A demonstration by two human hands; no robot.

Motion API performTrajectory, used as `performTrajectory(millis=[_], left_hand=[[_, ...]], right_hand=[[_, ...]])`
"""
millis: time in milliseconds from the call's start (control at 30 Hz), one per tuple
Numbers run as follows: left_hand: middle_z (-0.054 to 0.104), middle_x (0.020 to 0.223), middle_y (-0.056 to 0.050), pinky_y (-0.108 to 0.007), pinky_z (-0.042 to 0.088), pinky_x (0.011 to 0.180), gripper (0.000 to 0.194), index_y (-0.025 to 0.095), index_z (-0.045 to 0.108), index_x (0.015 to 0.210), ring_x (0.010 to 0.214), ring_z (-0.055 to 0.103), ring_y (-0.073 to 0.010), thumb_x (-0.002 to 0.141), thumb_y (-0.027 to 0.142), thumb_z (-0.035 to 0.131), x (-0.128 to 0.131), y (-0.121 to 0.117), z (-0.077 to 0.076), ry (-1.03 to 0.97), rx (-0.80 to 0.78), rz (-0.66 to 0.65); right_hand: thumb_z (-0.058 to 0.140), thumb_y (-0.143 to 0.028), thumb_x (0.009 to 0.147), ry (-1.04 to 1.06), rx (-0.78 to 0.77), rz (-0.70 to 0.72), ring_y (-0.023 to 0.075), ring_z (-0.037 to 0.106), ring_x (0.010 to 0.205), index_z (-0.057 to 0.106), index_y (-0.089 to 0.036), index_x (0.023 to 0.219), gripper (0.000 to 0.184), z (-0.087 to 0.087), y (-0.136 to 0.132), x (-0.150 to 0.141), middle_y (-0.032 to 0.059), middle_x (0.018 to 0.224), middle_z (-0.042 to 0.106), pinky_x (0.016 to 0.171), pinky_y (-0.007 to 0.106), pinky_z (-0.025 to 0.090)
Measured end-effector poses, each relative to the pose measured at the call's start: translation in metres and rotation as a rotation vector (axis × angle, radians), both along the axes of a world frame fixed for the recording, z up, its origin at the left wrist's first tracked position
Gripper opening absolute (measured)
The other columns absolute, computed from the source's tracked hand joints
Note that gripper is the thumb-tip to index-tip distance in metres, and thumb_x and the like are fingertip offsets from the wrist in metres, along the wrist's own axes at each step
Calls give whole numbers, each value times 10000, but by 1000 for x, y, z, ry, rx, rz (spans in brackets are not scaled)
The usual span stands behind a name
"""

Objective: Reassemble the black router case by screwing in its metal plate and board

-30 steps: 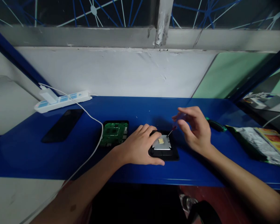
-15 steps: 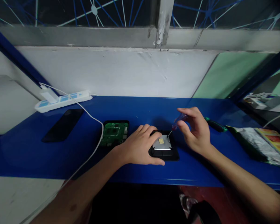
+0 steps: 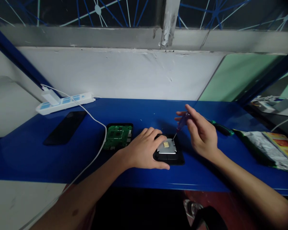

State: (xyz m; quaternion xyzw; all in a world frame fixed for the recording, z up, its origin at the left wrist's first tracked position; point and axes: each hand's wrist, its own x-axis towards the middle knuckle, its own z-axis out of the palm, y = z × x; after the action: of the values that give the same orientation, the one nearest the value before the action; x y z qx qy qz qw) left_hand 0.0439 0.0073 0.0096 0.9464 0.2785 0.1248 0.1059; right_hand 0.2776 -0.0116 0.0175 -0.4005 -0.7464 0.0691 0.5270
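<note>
My left hand (image 3: pixel 147 148) grips a black plastic case half (image 3: pixel 180 159) from its left side, thumb along the near edge and fingers over the far side. Inside the case lies a silver metal plate (image 3: pixel 162 149) with a small yellowish square pad (image 3: pixel 166 144) at its middle. My right hand (image 3: pixel 203 134) holds a screwdriver (image 3: pixel 182 123) with a see-through purple handle. Its shaft slants down to the plate's far right corner, where the tip meets a screw spot too small to make out. Left of my hand, a green circuit board (image 3: pixel 118 134) sits in another black case half.
A white cable (image 3: pixel 96 120) runs from a power strip (image 3: pixel 76 99) across the left side, beside a dark phone (image 3: pixel 64 128). To the right lie a green-and-black screwdriver (image 3: pixel 222 128) and a shiny packet (image 3: pixel 266 147), on the blue table (image 3: pixel 134 107).
My right hand's fingers have shifted on the screwdriver handle, the index finger lifting and the others spreading behind it. The screwdriver stands slightly steeper. My left hand and the case stay put.
</note>
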Motion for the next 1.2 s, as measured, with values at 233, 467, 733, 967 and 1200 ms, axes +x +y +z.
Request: performTrajectory(millis=[233, 467, 733, 967, 1200], left_hand=[[533, 1356, -127, -494, 371, 1057, 826, 201, 540, 1309, 1233, 480, -341, 732, 776, 677, -1, 0, -2, 2, 10, -12], [539, 1338, -119, -472, 368, 1063, 832, 194, 534, 1329, 1228, 483, -329, 741, 766, 674, 0, 1, 0, -9, -3, -10], [541, 1340, -124, -464, 364, 1052, 838, 198, 535, 1321, 1231, 469, -339, 730, 775, 675, 1, 2, -1, 6, -15, -5], [538, 1344, -126, -453, 349, 1055, 868, 181, 526, 1333, 1238, 465, -333, 737, 802, 639, 1, 3, -3, 5, -16, -10], [545, 1336, -129, -453, 355, 1042, 851, 185, 541, 1305, 1223, 476, -336, 730, 803, 646, 0, 3, -3, -5, -12, -10]], right_hand=[[693, -208, 885, 115, 25, -50, 156, 650, 738, 592, -325, 1325, 467, -5, 5, -1, 23, 953, 587, 667, 365, 627], [479, -234, 1001, 98, -31, 36, 211, 716, 946, 508, -343, 1422, 437, -2, 4, 0, 71, 1219, 633, 775, 435, 643], [683, -217, 888, 113, 14, -32, 153, 629, 750, 591, -353, 1307, 450, -6, 9, 0, 23, 996, 570, 656, 370, 640], [566, -241, 965, 147, -35, 50, 196, 693, 922, 573, -337, 1328, 375, -3, 7, -1, 50, 1131, 571, 738, 409, 638], [450, -274, 1017, 145, -79, 75, 221, 709, 1016, 502, -323, 1415, 404, -5, 7, 0, 86, 1307, 600, 851, 472, 633]])
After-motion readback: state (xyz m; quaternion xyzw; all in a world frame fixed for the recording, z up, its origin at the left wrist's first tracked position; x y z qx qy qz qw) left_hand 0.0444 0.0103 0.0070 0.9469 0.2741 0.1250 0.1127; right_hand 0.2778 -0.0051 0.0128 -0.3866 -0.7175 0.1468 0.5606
